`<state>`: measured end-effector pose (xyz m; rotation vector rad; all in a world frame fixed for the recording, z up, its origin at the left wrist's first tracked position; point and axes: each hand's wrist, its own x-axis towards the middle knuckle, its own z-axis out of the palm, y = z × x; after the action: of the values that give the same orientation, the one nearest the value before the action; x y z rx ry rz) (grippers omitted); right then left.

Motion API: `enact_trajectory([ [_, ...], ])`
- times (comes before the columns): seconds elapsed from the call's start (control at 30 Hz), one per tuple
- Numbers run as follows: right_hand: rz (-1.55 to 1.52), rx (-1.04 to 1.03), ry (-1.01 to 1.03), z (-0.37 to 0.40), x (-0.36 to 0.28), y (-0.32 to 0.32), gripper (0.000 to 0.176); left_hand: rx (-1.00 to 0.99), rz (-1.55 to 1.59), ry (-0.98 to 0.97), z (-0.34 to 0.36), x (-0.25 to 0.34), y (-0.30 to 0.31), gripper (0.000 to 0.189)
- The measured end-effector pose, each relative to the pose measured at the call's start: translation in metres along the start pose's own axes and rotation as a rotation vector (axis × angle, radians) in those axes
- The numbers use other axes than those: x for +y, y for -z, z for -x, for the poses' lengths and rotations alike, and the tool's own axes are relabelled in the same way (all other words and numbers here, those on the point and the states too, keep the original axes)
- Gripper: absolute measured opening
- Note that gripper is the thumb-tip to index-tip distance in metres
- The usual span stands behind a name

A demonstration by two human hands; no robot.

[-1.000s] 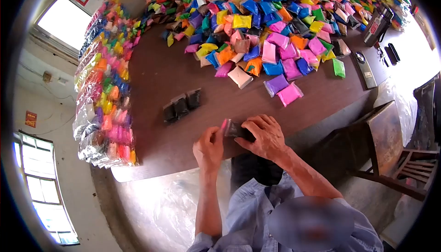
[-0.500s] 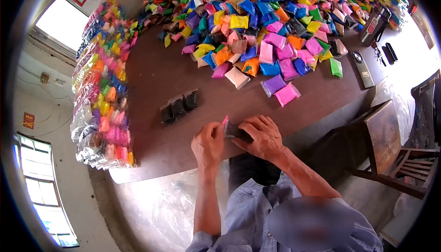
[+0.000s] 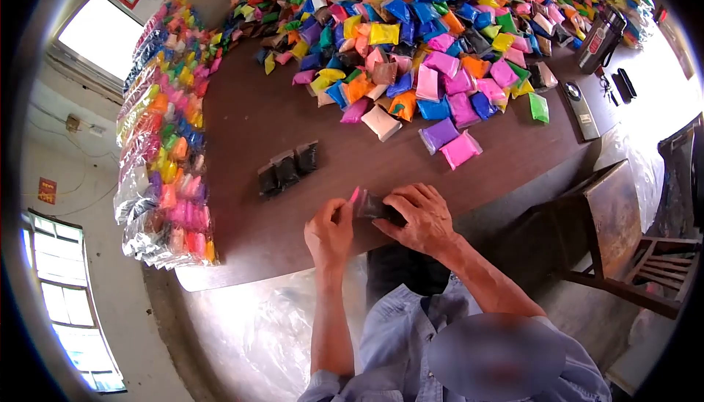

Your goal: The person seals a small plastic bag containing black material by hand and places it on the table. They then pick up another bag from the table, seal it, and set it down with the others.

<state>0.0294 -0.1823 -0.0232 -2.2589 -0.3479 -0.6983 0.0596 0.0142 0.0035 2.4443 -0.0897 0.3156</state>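
Note:
Near the table's front edge, my right hand (image 3: 422, 218) is closed around a small black packet (image 3: 374, 206) with a clear plastic edge. Fingers pinched together, my left hand (image 3: 329, 232) is at the packet's left edge, beside a thin pink piece (image 3: 355, 194) that sticks up from the fingertips. What the pink piece is cannot be made out. Farther back and to the left, black packets (image 3: 287, 168) lie side by side in a short row.
A large heap of colourful packets (image 3: 440, 57) covers the back of the brown table (image 3: 235, 130). Clear bags of packets (image 3: 165, 152) line the left edge. At the right are a thermos (image 3: 603, 41), a metallic oblong object (image 3: 581, 111) and a wooden chair (image 3: 623, 233).
My left hand has shifted slightly left, away from the right, showing more of the packet's clear edge. The pink piece is tilted more. The right hand still grips the black packet.

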Motion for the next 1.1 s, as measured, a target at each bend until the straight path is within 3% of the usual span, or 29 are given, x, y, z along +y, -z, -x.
enact_trajectory([
  [0.13, 0.02, 0.002, -0.006, 0.001, 0.0, -0.001, 0.04, 0.025, 0.2, -0.035, 0.018, 0.02, 0.001, 0.01],
  [0.27, 0.032, -0.014, -0.014, 0.001, 0.0, 0.001, 0.039, 0.023, 0.191, 0.0, 0.028, 0.007, -0.007, 0.01],
  [0.37, 0.021, 0.005, -0.016, 0.0, -0.002, -0.001, 0.039, 0.021, 0.009, 0.054, 0.024, -0.011, -0.003, 0.012],
  [0.57, 0.042, -0.002, -0.029, 0.002, 0.0, -0.003, 0.038, 0.048, 0.166, 0.093, 0.032, 0.008, 0.006, 0.01],
  [0.63, 0.037, 0.005, -0.004, 0.0, 0.0, -0.002, 0.039, 0.048, 0.229, 0.026, 0.038, 0.017, 0.0, 0.01],
  [0.77, 0.036, -0.015, -0.023, 0.001, -0.001, 0.0, 0.04, 0.109, 0.04, -0.023, 0.039, -0.01, -0.007, 0.01],
  [0.87, 0.025, 0.0, -0.035, 0.001, -0.004, -0.003, 0.039, 0.082, 0.012, 0.1, 0.035, -0.017, 0.002, 0.01],
  [1.1, 0.031, -0.12, -0.011, -0.003, -0.009, 0.013, 0.042, 0.194, 0.182, 0.077, 0.038, -0.026, -0.004, 0.009],
])
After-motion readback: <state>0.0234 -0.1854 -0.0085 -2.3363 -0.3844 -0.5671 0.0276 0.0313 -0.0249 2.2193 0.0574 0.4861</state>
